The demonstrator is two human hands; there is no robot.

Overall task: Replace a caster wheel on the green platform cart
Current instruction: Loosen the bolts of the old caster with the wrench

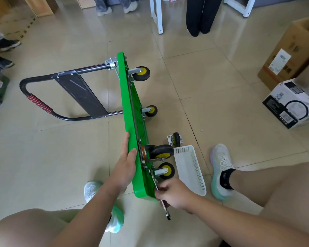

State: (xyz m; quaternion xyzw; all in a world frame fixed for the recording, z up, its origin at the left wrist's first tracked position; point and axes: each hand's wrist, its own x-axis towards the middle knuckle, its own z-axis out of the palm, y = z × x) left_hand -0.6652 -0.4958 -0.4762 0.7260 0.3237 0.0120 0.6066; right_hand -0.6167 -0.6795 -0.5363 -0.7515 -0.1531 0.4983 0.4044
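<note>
- The right hand (175, 193) has its fingers curled round a thin metal wrench (165, 209). One end of the wrench sticks out below the hand. The other end goes up to the bottom side of the cart, by the closest wheel.
- The left hand (126, 166) is flat with straight fingers. It presses on the top side of the green cart (130, 111), near its close end.
- The cart stands on its long edge on the floor, with its wheels pointing to the right.
- The closest wheel (165, 170) is black with a yellow middle. A bigger wheel (161, 152) sits just past it.
- Two more wheels (141, 73) are on the cart's far end.
- A loose wheel (176, 139) lies on the floor beside the cart, next to a white basket (189, 170).
- The black handle (37, 102) lies out to the left.
- Two boxes (291, 104) sit far off to the right.
</note>
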